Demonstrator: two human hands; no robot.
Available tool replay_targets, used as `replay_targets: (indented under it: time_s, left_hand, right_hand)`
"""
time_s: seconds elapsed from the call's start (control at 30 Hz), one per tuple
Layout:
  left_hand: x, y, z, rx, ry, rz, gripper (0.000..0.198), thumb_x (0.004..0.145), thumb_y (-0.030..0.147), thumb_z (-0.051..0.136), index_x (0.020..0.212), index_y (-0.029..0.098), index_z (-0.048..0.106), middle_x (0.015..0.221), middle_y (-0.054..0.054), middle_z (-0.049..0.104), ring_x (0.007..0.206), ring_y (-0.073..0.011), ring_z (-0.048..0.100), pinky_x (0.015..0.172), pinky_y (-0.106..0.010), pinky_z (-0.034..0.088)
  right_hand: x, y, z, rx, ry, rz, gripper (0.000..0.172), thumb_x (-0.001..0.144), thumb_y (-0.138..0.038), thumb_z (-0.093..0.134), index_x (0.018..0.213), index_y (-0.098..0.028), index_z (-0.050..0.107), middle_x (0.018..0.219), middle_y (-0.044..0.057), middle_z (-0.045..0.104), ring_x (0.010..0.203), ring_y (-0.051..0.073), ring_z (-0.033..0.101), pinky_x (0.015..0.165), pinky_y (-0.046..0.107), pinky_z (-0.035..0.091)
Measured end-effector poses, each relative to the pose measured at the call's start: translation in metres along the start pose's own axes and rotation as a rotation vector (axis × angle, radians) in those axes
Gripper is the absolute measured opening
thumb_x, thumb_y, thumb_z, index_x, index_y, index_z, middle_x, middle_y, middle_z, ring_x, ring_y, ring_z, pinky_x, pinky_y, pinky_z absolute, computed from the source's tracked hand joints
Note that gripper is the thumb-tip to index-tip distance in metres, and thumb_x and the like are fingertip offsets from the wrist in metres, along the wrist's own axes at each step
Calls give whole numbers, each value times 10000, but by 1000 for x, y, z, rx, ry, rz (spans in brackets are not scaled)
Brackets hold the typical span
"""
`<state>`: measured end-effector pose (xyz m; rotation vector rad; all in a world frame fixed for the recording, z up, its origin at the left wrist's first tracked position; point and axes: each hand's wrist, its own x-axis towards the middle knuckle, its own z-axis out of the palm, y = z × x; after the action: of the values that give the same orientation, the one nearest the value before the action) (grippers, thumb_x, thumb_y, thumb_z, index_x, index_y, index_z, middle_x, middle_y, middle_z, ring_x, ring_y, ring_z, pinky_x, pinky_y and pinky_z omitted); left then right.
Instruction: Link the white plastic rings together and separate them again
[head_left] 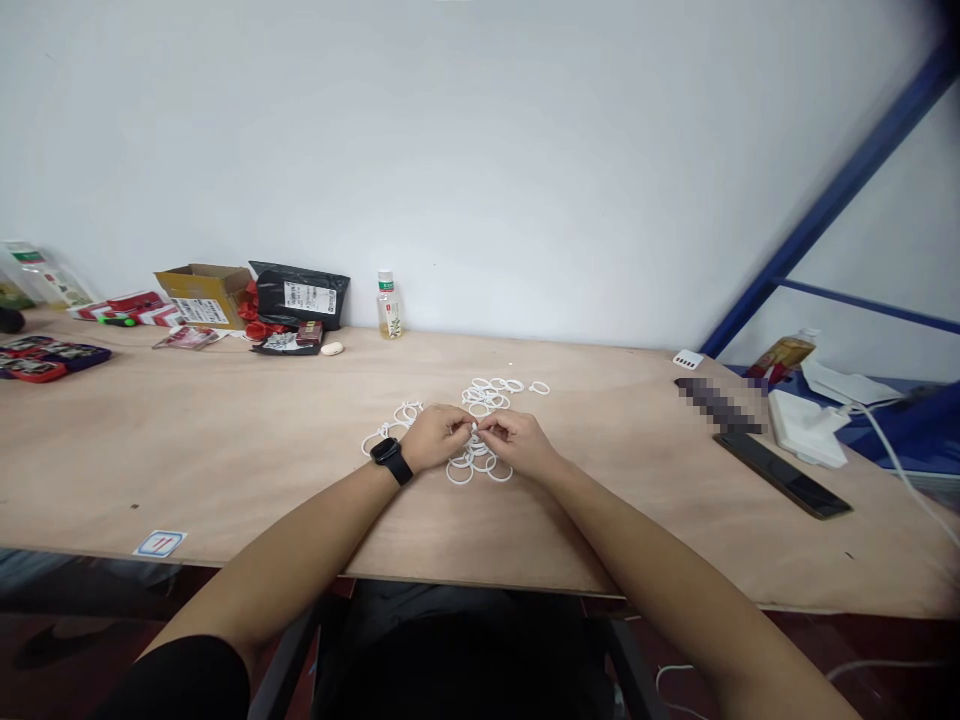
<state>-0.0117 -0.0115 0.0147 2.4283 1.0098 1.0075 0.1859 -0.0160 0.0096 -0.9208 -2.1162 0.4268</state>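
Note:
My left hand (437, 437), with a black watch (386, 452) on its wrist, is closed in a pinch near the middle of the table. Facing it, my right hand (520, 441) pinches at the same spot, fingertips almost touching the left ones. Between them is a small white part of a white plastic ring (475, 428); the fingers hide its detail. Several white rings (501, 481) spread just below the fingertips, and I cannot tell whether they are linked to the held one. More rings (480, 396) lie piled beyond my hands, with others (365, 444) beside the left wrist.
A drink bottle (389, 308), black parcel bag (304, 297) and open cardboard box (202, 297) stand along the wall. To the right lie a phone (784, 475) and a white charger (808, 428) with its cable. A numbered card (160, 543) is near the front edge.

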Motion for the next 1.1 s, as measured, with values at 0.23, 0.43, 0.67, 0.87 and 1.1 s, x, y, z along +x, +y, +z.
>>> replay_targets:
  time_s: [0.23,0.43,0.67,0.87,1.1]
  left_hand:
    - [0,-2,-1,-4,-19,6,181,794,152,556,879,172,715,734,-11,691,678,-118,601,700,-233,451]
    - [-1,0,0,11,-11,8,169,792,187,559,868,172,710,745,-22,686,687,-126,593,697,-241,448]
    - [0,6,-2,85,25,11,144,733,137,546,741,162,688,648,-4,641,624,-121,563,657,-240,422]
    - [2,5,-4,107,61,-45,161,695,128,515,658,159,669,614,-7,643,586,-121,553,641,-236,423]
    - [2,4,-2,89,53,-18,180,676,108,504,651,151,677,604,-8,635,557,-113,529,604,-231,404]
  right_hand:
    - [0,-3,0,-7,2,-7,72,818,-214,604,801,-212,673,670,0,635,585,122,545,584,237,411]
    - [0,0,-1,-18,-2,-7,75,825,-226,605,808,-215,677,686,2,642,598,124,555,590,237,419]
    - [-1,-3,1,3,-43,-24,97,843,-257,607,868,-226,695,744,13,667,619,125,567,613,243,430]
    - [3,4,-5,-28,-13,22,122,857,-287,597,841,-214,693,743,13,672,635,130,565,624,252,426]
    - [6,48,-11,-210,-56,116,230,826,-225,605,1047,-209,668,1053,68,652,874,183,605,790,311,473]
